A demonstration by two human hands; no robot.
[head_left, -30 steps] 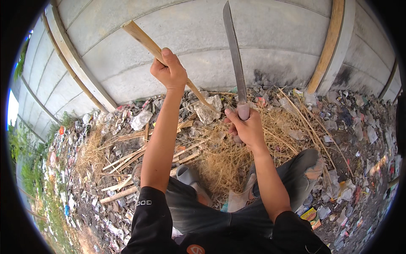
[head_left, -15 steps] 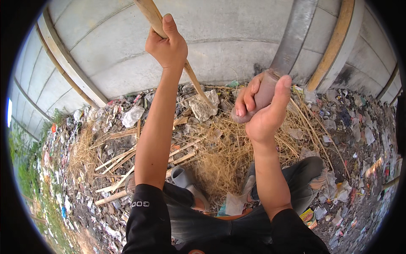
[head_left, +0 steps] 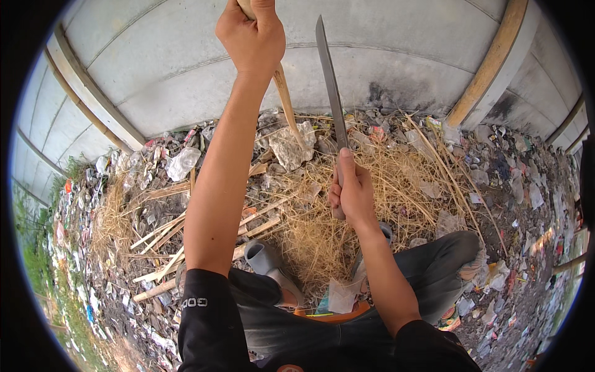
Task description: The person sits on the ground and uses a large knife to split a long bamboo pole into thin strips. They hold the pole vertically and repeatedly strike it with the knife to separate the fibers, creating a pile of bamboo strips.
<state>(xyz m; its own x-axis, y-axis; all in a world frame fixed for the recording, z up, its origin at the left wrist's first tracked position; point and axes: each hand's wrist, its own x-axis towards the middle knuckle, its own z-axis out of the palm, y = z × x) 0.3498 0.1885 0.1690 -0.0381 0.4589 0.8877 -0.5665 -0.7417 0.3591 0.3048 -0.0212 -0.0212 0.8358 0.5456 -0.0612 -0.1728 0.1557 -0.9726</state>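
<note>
My left hand (head_left: 253, 38), raised high, is wrapped round a pale wooden stick (head_left: 285, 99). The stick's lower end tapers and meets a rough grey stone (head_left: 291, 147) on the ground; its top runs out of view. In my right hand (head_left: 354, 193) is the handle of a machete (head_left: 332, 87), lower and nearer to me. The long dark blade points up and slightly left, to the right of the stick and apart from it. Dry straw-like shavings (head_left: 322, 232) lie beneath the machete.
Several split bamboo strips (head_left: 164, 239) lie at the left. A grey concrete wall (head_left: 186, 87) with a bamboo pole (head_left: 486, 65) stands ahead. Litter (head_left: 124, 273) covers the ground. My feet in grey shoes (head_left: 263, 257) are close below; an orange seat edge (head_left: 338, 315) shows beneath me.
The machete has come down and left, its blade swinging from tilted right to tilted slightly left. My left hand has risen a little along with its grip on the stick.
</note>
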